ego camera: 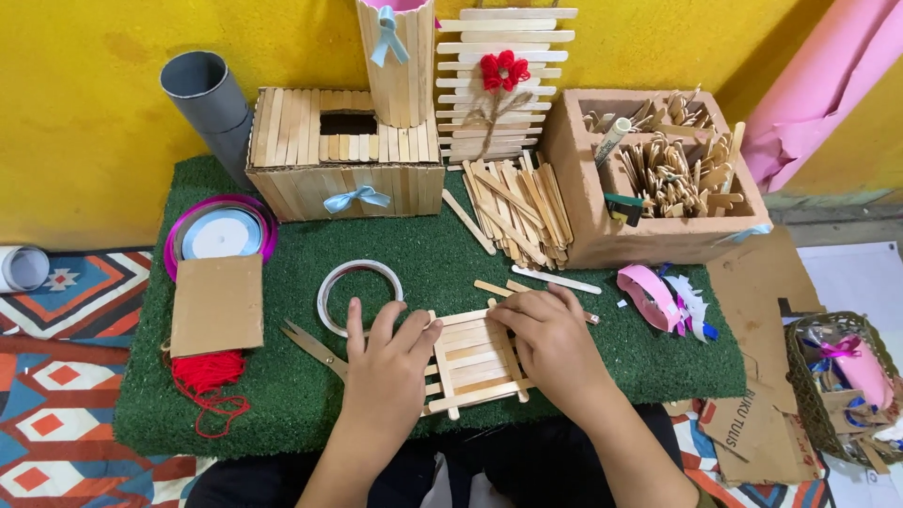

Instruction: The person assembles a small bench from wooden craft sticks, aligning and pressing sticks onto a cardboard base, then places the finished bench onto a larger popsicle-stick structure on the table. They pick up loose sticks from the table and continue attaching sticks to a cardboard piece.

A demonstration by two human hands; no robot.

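Item 1: small flat lattice frame of pale wooden craft sticks, lying on the green artificial-turf mat at the mat's 6 o'clock edge.

Item 2: left hand, at the frame's 9 o'clock; fingers spread, tips pressing on the frame's left border, not closed round anything.

Item 3: right hand, at the frame's 3 o'clock; fingers curled over the frame's upper right corner, pressing on it; whether any stick is pinched, I cannot tell.

Item 4: clear tape ring, at 11 o'clock from the left hand, just beside it.

Item 5: metal scissors, at 9 o'clock from the left hand, partly beneath it.

Item 6: loose heap of wooden sticks, at 12 o'clock from the frame.

Item 7: square brown cardboard piece, with red yarn at its 6 o'clock.
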